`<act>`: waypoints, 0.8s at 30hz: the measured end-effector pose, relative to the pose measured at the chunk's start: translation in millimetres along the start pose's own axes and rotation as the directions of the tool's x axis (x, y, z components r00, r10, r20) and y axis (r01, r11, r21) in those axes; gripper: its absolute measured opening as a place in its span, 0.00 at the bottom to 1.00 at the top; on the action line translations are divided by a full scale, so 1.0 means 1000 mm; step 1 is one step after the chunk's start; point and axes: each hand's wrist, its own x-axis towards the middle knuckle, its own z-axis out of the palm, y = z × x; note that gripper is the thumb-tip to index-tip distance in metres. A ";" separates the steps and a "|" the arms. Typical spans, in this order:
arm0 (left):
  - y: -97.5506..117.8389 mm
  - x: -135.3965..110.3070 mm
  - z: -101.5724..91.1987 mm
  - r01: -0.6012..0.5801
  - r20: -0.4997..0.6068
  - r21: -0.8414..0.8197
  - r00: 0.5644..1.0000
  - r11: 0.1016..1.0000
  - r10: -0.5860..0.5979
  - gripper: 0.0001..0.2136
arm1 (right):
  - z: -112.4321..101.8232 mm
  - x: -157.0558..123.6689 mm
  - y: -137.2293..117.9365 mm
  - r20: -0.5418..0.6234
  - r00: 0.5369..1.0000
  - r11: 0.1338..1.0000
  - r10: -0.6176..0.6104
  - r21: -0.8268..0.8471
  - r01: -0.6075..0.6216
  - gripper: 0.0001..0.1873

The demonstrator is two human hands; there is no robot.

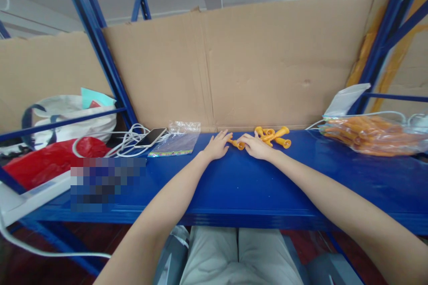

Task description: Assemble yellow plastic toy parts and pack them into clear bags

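My left hand (216,146) rests low over the blue tabletop, its fingers closed about the narrow end of a small orange plastic horn (240,145). The horn's flared end points right, toward my right hand (257,146). Bent fingers of that hand press at the same horn; their tips are partly hidden. Just beyond and right of my right hand lies a loose cluster of similar orange horns (272,135), several of them, with flared ends facing different ways.
A clear plastic bag (177,140), a phone (151,137) and white cables (132,142) lie to the left. Farther left are a red bag (60,160) and a white cloth bag (73,120). At right sits a bag of orange pieces (371,136). Cardboard (267,62) walls the back.
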 end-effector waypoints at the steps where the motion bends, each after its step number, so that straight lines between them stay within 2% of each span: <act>1: -0.001 0.000 0.000 -0.005 -0.002 0.002 1.000 1.000 0.005 0.29 | -0.001 0.000 -0.001 0.004 1.000 1.000 -0.017 -0.002 0.017 0.27; 4: -0.005 0.002 0.001 0.000 0.020 0.010 1.000 1.000 0.000 0.26 | -0.004 -0.002 -0.002 0.016 1.000 1.000 -0.012 -0.024 0.013 0.27; 7: -0.010 0.004 0.006 -0.025 0.037 -0.001 0.999 1.000 0.025 0.22 | -0.008 -0.004 -0.004 0.025 0.999 0.998 0.041 -0.039 -0.040 0.23; 11: -0.014 0.009 0.010 -0.108 -0.028 -0.032 0.994 0.994 0.107 0.19 | -0.006 -0.005 -0.004 0.015 0.996 0.995 0.088 -0.056 -0.087 0.22; 16: -0.011 0.011 0.007 -0.122 -0.073 -0.033 0.990 0.992 0.119 0.13 | -0.002 -0.005 -0.001 0.042 0.994 0.994 0.098 -0.060 -0.095 0.25; 24: -0.006 0.007 0.001 -0.153 -0.036 -0.067 0.988 0.986 0.151 0.15 | -0.007 -0.004 -0.005 0.071 0.990 0.992 0.118 -0.059 -0.114 0.19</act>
